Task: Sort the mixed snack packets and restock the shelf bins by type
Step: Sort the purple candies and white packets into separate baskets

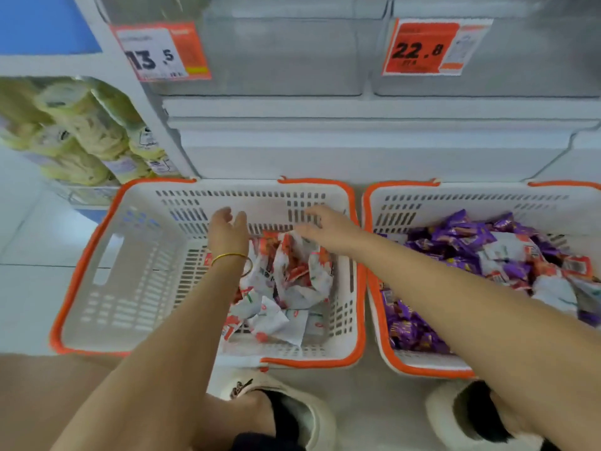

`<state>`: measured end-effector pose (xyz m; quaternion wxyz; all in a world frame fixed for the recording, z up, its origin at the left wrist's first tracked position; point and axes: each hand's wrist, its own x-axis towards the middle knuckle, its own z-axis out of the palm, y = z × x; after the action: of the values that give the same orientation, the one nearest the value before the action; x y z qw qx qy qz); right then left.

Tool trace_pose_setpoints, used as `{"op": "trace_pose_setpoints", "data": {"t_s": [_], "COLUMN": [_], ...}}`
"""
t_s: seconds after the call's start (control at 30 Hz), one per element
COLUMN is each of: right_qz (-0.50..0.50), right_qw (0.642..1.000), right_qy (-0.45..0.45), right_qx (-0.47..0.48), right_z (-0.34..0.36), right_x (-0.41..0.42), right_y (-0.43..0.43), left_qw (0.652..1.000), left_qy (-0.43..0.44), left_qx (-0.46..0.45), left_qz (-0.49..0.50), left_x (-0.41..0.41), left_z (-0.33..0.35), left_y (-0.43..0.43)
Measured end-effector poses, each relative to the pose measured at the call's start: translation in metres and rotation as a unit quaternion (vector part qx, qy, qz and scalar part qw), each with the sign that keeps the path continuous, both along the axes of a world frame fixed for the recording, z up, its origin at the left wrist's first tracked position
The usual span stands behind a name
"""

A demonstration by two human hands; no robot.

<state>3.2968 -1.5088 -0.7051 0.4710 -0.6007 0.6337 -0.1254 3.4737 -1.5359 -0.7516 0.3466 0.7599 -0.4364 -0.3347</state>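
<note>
Under left grip (pixel 227 230) and right grip (pixel 327 226) (both spread; empty) lie red-white packets (pixel 294 281).

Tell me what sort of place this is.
Most likely a shop aisle: orange price tags hang on clear shelf bins, and two orange-rimmed baskets of snack packets sit on the floor below.

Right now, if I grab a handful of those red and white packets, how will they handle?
Probably light and floppy: the red and white packets lie crumpled and bent over one another in the left basket. The wrappers look glossy, so a loose handful may slip. Flat pouches, so rolling seems unlikely.
</note>
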Motion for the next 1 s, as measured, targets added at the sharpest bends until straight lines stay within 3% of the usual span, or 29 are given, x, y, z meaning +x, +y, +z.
{"op": "trace_pose_setpoints", "data": {"t_s": [0.13, 0.23, 0.33, 0.4, 0.5, 0.57, 0.67, 0.8, 0.9, 1.0], "right_qz": [-0.046, -0.141, -0.188, -0.197, -0.209, -0.204, -0.169, -0.114, -0.128, -0.152], "right_qw": [0.995, 0.982, 0.954, 0.948, 0.944, 0.941, 0.959, 0.976, 0.978, 0.974], "right_qy": [0.043, 0.119, 0.235, 0.248, 0.257, 0.27, 0.219, 0.155, 0.124, 0.125], "right_qx": [-0.081, -0.048, 0.0, 0.021, 0.011, -0.012, -0.058, -0.104, -0.109, -0.113], "right_z": [0.018, 0.009, -0.015, -0.036, -0.058, -0.067, -0.078, -0.088, -0.095, -0.103], "right_x": [-0.091, -0.19, -0.264, -0.289, -0.304, -0.308, -0.297, -0.271, -0.267, -0.274], "right_y": [0.025, 0.045, 0.067, 0.077, 0.083, 0.08, 0.068, 0.044, 0.037, 0.038], "left_qw": [0.981, 0.944, 0.892, 0.85, 0.77, 0.744, 0.784, 0.892, 0.926, 0.952], "left_qy": [0.05, 0.048, -0.001, -0.102, -0.263, -0.331, -0.317, -0.098, 0.001, 0.026], "left_qx": [-0.126, -0.14, -0.068, 0.016, 0.191, 0.261, 0.289, 0.295, 0.268, 0.256], "left_qz": [-0.138, -0.293, -0.448, -0.517, -0.55, -0.518, -0.449, -0.327, -0.265, -0.168], "left_x": [-0.064, -0.132, -0.194, -0.223, -0.251, -0.261, -0.271, -0.278, -0.28, -0.28], "left_z": [0.021, 0.023, 0.004, -0.021, -0.06, -0.082, -0.112, -0.135, -0.138, -0.149], "left_y": [0.007, 0.017, 0.028, 0.031, 0.034, 0.04, 0.047, 0.042, 0.035, 0.026]}}
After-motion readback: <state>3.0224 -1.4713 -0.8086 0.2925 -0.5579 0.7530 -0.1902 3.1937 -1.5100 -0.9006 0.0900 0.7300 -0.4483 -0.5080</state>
